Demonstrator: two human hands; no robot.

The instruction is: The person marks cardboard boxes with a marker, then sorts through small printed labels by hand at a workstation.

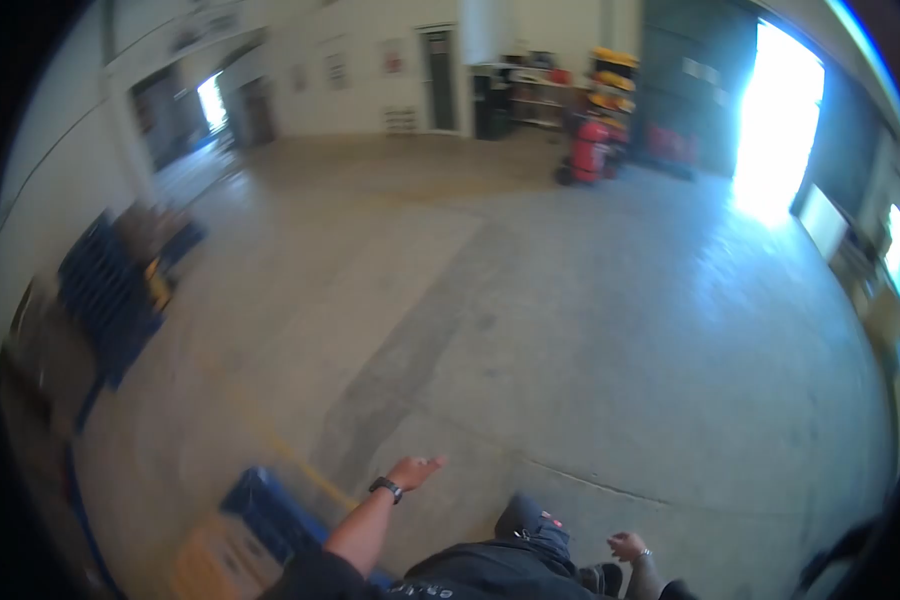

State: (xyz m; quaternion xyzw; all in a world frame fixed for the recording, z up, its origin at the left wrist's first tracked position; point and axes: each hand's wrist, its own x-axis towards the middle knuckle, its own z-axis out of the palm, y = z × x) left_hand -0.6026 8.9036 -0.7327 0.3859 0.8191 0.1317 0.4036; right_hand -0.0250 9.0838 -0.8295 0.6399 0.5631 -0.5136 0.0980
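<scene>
My left hand (pixel 415 472) is held out in front of my body over the concrete floor, its fingers loosely stretched to the right and nothing in them. A dark watch (pixel 386 489) circles that wrist. Nearest to it stands a blue plastic crate or pallet (pixel 270 508) with a tan box-like thing (pixel 228 555) beside it. Low at my right side hangs my right hand (pixel 627 546), fingers loosely bent and apart, holding nothing I can see. A shiny band (pixel 646 553) is on its wrist. My bent leg (pixel 532 525) shows between the hands.
Blue pallets (pixel 110 275) lean at the left wall. A red wheeled machine (pixel 590 150) stands at the back, near yellow bins (pixel 613 80) and shelves (pixel 538 103). Bright light enters through a doorway (pixel 778 120) at right. A yellow line (pixel 315 478) marks the floor (pixel 590 330).
</scene>
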